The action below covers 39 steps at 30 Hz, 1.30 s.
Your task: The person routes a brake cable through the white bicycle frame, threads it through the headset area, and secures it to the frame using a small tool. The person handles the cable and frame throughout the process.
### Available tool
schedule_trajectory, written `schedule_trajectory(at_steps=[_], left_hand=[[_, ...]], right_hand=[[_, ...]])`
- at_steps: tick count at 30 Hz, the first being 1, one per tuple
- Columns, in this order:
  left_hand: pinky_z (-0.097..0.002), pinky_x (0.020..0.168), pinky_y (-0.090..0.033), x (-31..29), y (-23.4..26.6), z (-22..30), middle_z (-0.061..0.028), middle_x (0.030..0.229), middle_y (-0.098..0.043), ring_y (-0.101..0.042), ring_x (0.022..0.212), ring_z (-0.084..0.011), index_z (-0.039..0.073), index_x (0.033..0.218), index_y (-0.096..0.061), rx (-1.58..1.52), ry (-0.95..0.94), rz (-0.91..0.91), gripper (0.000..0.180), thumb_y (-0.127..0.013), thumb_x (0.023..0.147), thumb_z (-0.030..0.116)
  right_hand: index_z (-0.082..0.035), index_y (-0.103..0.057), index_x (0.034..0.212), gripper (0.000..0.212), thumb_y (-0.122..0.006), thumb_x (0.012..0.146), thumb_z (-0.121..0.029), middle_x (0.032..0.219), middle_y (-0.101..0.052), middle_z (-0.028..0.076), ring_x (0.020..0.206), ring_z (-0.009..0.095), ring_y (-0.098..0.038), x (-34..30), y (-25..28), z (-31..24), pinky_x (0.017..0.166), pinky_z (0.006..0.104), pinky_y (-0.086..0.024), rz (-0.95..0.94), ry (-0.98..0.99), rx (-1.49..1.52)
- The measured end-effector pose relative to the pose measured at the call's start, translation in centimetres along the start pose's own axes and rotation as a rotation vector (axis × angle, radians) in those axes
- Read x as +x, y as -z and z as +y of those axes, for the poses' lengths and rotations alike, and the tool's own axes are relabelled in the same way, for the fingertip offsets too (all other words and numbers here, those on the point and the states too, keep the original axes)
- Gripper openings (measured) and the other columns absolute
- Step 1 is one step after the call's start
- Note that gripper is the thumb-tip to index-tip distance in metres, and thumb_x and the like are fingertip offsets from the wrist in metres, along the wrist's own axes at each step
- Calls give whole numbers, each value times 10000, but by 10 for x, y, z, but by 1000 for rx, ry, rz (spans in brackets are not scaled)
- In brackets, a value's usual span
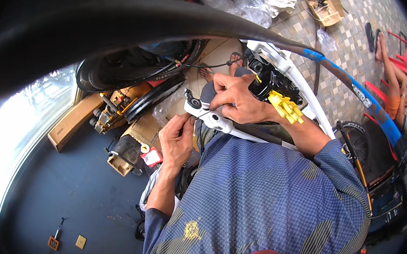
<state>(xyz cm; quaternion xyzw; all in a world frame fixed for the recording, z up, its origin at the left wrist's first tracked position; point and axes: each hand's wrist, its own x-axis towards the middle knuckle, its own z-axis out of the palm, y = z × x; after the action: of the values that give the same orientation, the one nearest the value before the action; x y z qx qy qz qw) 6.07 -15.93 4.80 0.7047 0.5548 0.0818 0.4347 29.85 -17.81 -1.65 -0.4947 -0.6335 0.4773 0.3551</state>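
Observation:
A white bicycle frame (224, 125) lies across my lap, one end pointing left with a small black fitting (192, 100) on its tip. My left hand (175, 142) is closed beside that end, its thumb and fingertips pinching a thin dark cable (204, 114) that crosses the white tube. Over the same tube, my right hand (235, 99) has its fingers curled together where the cable runs in; its fingertips partly hide what they grip. A black mechanical unit (277, 78) sits in the frame past my right wrist, and a yellow ribbed piece (285, 107) hangs over that forearm.
A large dark curved tube with a blue section (384, 122) arches overhead. Left of me are bicycle tyres (134, 70), a yellow toy vehicle (118, 106) and a long cardboard box (75, 119). Plastic bags (250, 2) and an open carton (324, 2) lie ahead. Another person (396, 89) sits at right.

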Motion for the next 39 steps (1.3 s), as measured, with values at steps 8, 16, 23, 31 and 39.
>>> schedule_trajectory(at_steps=[8,16,23,31,39], left_hand=[[-342,589,-413,-6,-17,0,-126,696,-530,-512,607,-213,-30,1048,-713,-19,25,74,137,-677,965,72],[-221,475,-381,-31,-80,-24,13,739,-531,-470,550,-47,-46,1229,-682,-540,168,298,264,-576,1075,140],[-233,518,-473,-49,-73,-36,-72,920,-566,-523,595,-83,-51,1379,-596,-735,42,289,345,-529,1088,122],[-211,496,-346,-67,-72,-47,28,711,-452,-390,576,-51,36,1536,-471,-777,83,221,455,-496,1082,44],[-220,501,-315,-71,-87,-57,15,734,-436,-326,591,-65,74,1560,-443,-884,41,157,482,-482,1082,24]], right_hand=[[-135,-823,972,302,-697,704,-77,836,-514,48,760,197,-591,-10,-4,16,647,347,-460,-12,50,50],[-107,-823,1006,327,-655,744,-8,855,-588,45,766,169,-588,-8,3,22,658,311,-462,-33,8,141],[-60,-750,1166,273,-659,911,-30,808,-589,8,695,90,-519,1,8,9,654,257,-434,68,-129,263],[9,-720,1190,276,-723,952,-132,777,-565,-14,693,61,-487,4,-6,-15,649,252,-428,104,-208,409],[54,-705,1181,453,-776,930,-317,889,-655,125,773,204,-635,5,-15,-20,711,334,-507,16,-174,133]])
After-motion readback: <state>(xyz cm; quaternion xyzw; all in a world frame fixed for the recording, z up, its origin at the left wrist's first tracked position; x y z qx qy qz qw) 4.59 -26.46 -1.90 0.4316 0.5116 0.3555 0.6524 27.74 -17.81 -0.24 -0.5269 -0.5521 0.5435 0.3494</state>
